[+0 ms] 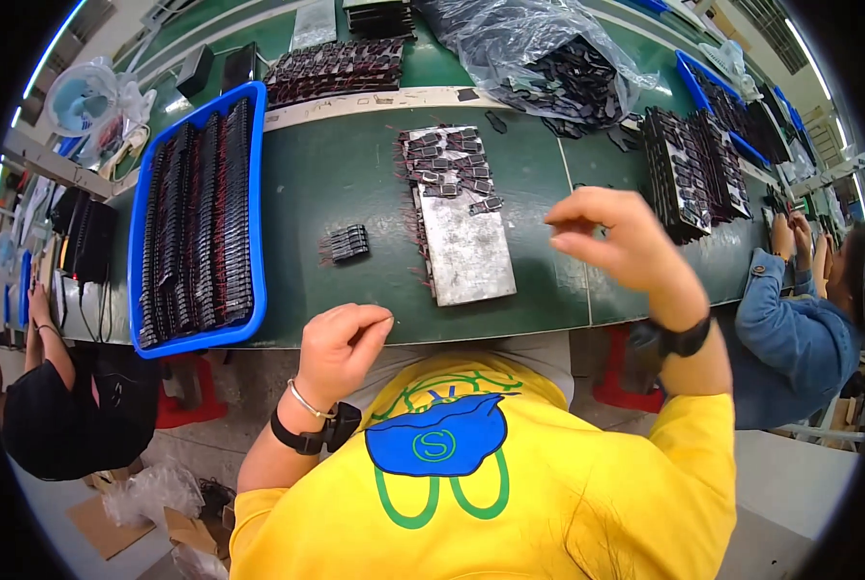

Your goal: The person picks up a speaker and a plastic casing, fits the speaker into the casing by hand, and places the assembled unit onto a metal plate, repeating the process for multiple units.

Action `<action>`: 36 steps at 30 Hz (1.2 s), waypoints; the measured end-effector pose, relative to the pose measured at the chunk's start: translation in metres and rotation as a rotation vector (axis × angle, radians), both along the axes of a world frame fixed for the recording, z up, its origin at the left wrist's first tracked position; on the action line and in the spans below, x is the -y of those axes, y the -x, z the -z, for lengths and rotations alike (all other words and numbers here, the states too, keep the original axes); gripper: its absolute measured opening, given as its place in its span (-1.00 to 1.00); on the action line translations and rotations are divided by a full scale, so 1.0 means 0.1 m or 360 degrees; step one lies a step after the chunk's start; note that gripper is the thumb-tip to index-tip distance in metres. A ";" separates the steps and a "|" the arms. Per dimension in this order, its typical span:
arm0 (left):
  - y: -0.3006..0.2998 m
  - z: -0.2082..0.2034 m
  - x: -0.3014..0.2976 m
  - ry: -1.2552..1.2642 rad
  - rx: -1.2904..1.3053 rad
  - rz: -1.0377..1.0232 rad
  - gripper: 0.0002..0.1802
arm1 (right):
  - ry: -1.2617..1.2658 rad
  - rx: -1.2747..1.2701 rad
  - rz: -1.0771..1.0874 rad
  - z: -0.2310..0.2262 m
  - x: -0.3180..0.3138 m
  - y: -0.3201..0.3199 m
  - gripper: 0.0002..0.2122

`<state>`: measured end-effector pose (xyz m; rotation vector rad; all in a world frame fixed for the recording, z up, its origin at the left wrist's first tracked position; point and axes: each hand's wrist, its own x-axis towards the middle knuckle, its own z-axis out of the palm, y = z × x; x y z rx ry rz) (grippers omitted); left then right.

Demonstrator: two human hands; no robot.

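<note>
My left hand (pixel 341 353) is at the table's front edge, thumb and forefinger pinched; whatever lies between the tips is too small to make out. My right hand (pixel 611 237) hangs over the table right of a metal plate (pixel 466 256), with a gap between thumb and bent forefinger and nothing visible in it. On the plate's far half lie several small black parts with red wires (pixel 442 159); more wired parts stick out along its left edge. Between the plate and a blue tray lies a small row of the same black parts (pixel 345 244), nearest to my left hand.
The blue tray (pixel 259 193) at left holds tight rows of wired black parts. A clear plastic bag (pixel 490 43) of black pieces lies at the back. Stacked loaded plates (pixel 679 174) stand at right. Co-workers sit on both sides, one in a denim sleeve (pixel 790 309).
</note>
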<state>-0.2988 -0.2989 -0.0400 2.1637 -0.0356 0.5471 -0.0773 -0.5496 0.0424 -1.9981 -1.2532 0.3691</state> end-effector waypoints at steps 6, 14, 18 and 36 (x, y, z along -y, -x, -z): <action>-0.02 -0.05 0.18 0.0293 -0.0174 0.0067 -0.93 | -0.0233 -0.0049 0.0398 0.60 -0.36 0.04 -0.77; -0.05 -0.02 0.15 0.0324 -0.0196 0.0116 -0.94 | -0.0241 -0.0128 0.0420 0.72 -0.47 0.02 -0.78; -0.01 -0.05 0.14 0.0729 -0.0340 0.0147 -0.92 | -0.0302 -0.0038 0.0428 0.63 -0.40 0.17 -0.79; -0.31 -0.19 0.31 0.1646 -0.0840 0.0185 -0.87 | -0.0688 0.0345 0.0019 0.58 -0.36 0.87 -0.79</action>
